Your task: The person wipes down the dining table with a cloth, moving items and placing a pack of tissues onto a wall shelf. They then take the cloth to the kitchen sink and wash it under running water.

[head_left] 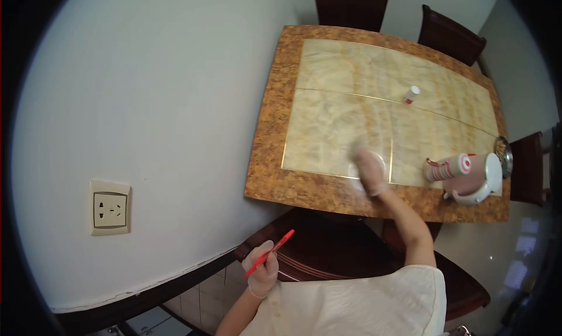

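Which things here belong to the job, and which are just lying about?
Apparently in use:
red pen, in the left hand
pale round thing, unclear, by the blurred right hand

Seemingly just lying about:
white-capped bottle
striped container
pink jug
metal bowl

Table point(333, 72): cream marbled top, gold inlay strips, mottled brown border. From its centre: white-capped bottle point(412, 94) at 1 o'clock; red-striped canister point(443, 170) at 4, pink white-lidded jug point(472, 181) just beside; metal bowl point(507, 158) past them; pale round object point(355, 173), partly hidden, at 6.
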Demonstrator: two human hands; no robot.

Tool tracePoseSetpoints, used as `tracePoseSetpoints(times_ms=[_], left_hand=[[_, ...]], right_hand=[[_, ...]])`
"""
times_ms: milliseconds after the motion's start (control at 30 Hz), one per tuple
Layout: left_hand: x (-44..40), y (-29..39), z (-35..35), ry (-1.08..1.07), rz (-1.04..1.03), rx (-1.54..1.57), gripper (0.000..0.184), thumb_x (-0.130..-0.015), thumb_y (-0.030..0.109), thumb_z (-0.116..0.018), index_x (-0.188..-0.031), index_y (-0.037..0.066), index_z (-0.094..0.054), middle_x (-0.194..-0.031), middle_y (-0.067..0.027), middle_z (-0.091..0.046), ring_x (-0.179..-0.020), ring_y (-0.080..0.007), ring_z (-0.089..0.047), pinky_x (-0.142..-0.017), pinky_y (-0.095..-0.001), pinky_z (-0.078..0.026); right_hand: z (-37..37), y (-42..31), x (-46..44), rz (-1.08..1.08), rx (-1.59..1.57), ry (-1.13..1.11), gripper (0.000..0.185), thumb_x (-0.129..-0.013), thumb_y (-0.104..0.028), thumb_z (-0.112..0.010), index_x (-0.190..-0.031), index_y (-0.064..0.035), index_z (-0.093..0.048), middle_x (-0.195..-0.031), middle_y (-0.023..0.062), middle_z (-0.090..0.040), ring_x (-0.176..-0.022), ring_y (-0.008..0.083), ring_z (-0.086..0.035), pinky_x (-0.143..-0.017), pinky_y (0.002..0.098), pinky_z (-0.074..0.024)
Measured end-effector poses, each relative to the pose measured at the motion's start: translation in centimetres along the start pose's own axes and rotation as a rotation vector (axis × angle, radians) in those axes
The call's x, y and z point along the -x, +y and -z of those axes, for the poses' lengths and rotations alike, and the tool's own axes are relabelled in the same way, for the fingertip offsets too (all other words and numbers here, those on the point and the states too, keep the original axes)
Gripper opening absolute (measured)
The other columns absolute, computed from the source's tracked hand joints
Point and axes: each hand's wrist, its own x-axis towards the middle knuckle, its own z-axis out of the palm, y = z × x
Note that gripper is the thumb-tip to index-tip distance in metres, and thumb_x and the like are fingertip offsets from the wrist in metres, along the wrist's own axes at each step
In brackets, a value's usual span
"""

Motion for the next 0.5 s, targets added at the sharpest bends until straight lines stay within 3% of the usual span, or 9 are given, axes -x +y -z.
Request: tracePoseSetpoints(times_ms=[33,67,167,267,300,367,467,500], left_hand=[[0.0,0.0,-0.2,0.011,-0.017,0.006,0.016,-0.085,0.005,-0.055,-0.102,0.004,-0.056,-0.084,-0.0110,-0.063,-0.061,-0.0264,-0.060,-0.055,-0.0344,-0.050],[-0.1,0.0,-0.2,0.016,-0.031,0.007,0.016,-0.085,0.005,-0.055,-0.102,0.005,-0.056,-0.084,-0.0108,-0.063,-0.061,-0.0263,-0.060,-0.055,-0.0345,-0.050],[0.0,-0.3,-0.4,0.035,-0.049,0.010,0.017,-0.085,0.003,-0.055,-0.102,0.005,-0.055,-0.084,-0.0102,-0.064,-0.061,-0.0257,-0.061,-0.056,-0.0340,-0.050],[0.2,-0.3,-0.4,0.042,-0.017,0.073,0.018,-0.084,0.002,-0.056,-0.102,0.005,-0.055,-0.085,-0.0101,-0.064,-0.063,-0.0257,-0.062,-0.057,-0.0335,-0.051],[0.2,-0.3,-0.4,0.043,-0.006,0.083,0.019,-0.084,0.002,-0.056,-0.102,0.004,-0.056,-0.085,-0.0102,-0.064,-0.064,-0.0259,-0.062,-0.058,-0.0335,-0.051],[0.4,-0.4,-0.3,0.037,-0.004,0.067,0.019,-0.083,0.001,-0.057,-0.102,0.004,-0.056,-0.086,-0.0105,-0.065,-0.065,-0.0262,-0.063,-0.059,-0.0334,-0.052],[0.3,-0.5,-0.2,0.035,-0.026,0.016,0.019,-0.081,0.000,-0.058,-0.100,0.004,-0.057,-0.088,-0.0111,-0.066,-0.067,-0.0267,-0.064,-0.061,-0.0335,-0.053],[0.1,-0.4,-0.2,0.038,-0.028,0.015,0.019,-0.080,0.000,-0.059,-0.099,0.004,-0.057,-0.089,-0.0113,-0.066,-0.068,-0.0269,-0.064,-0.061,-0.0336,-0.053]], right_hand=[[4.8,-0.8,1.0,-0.176,0.076,-0.027,0.031,-0.092,-0.015,-0.047,-0.119,-0.0003,-0.055,-0.120,0.0217,-0.056,-0.113,0.0373,-0.051,-0.097,0.0371,-0.0405],[7.0,3.9,2.6,0.216,0.481,0.244,0.031,-0.091,-0.013,-0.048,-0.118,-0.0008,-0.056,-0.122,0.0212,-0.055,-0.116,0.0379,-0.049,-0.099,0.0392,-0.0391],[6.5,5.1,7.7,0.165,0.918,0.276,0.046,-0.085,-0.004,-0.048,-0.130,0.0006,-0.042,-0.129,0.0246,-0.047,-0.116,0.0407,-0.047,-0.099,0.0442,-0.0391],[-1.7,1.0,7.2,0.213,0.645,0.069,0.053,-0.081,-0.001,-0.050,-0.132,0.0039,-0.037,-0.124,0.0275,-0.047,-0.112,0.0408,-0.048,-0.094,0.0453,-0.0414],[-5.1,0.2,5.8,0.381,0.555,0.027,0.048,-0.081,-0.003,-0.054,-0.127,0.0003,-0.045,-0.122,0.0242,-0.050,-0.109,0.0399,-0.050,-0.093,0.0436,-0.0427],[-11.0,-2.7,3.2,0.518,0.357,0.040,0.037,-0.082,-0.010,-0.057,-0.119,-0.0065,-0.054,-0.118,0.0193,-0.054,-0.110,0.0380,-0.051,-0.091,0.0445,-0.0444],[-13.9,-3.1,1.1,0.289,0.091,-0.093,0.034,-0.081,-0.014,-0.060,-0.116,-0.0130,-0.057,-0.115,0.0139,-0.056,-0.106,0.0350,-0.053,-0.088,0.0440,-0.0455],[-14.4,-3.3,1.3,0.381,0.156,-0.143,0.034,-0.081,-0.017,-0.062,-0.114,-0.0135,-0.058,-0.113,0.0130,-0.056,-0.105,0.0341,-0.054,-0.087,0.0435,-0.0457]])
